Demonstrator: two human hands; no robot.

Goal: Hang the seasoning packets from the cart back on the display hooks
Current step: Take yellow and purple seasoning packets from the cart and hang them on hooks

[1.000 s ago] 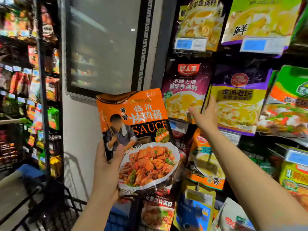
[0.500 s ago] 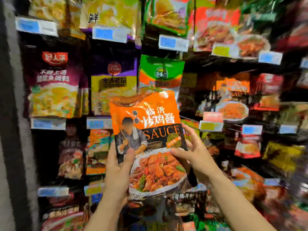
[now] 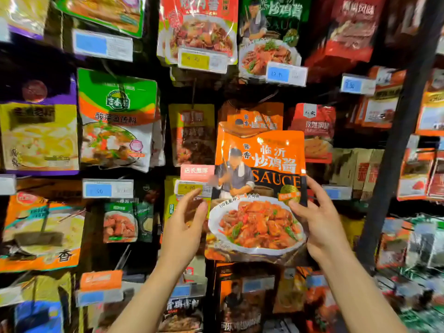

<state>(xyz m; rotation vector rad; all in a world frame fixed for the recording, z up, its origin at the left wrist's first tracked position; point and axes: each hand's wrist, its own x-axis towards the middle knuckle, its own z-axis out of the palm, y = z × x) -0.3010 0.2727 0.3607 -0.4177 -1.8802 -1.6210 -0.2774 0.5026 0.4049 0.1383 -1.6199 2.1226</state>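
Orange and glossy, the sauce packet is standing upright in front of the display wall in the head view, its printed plate of chicken facing the camera. The right hand is gripping it at the right edge, thumb curled over the front by the green seal and the fingers wrapping round behind. The left hand is hovering just beside the packet's left edge, fingers loosely spread and relaxed, holding nothing; whether its fingertips are brushing the packet is unclear.

Directly behind the packet's top, a matching orange packet is hanging on the wall, so the held one is overlapping its lower part. A dim yellow packet is hanging to the left of that, with a pink tag and a yellow price label below it. Further left, a green-topped packet is hanging beside a purple-and-yellow one. To the right, a red packet is hanging near the held packet's upper corner. Blue price labels are sitting under several rows. The right side of the view is blurring.
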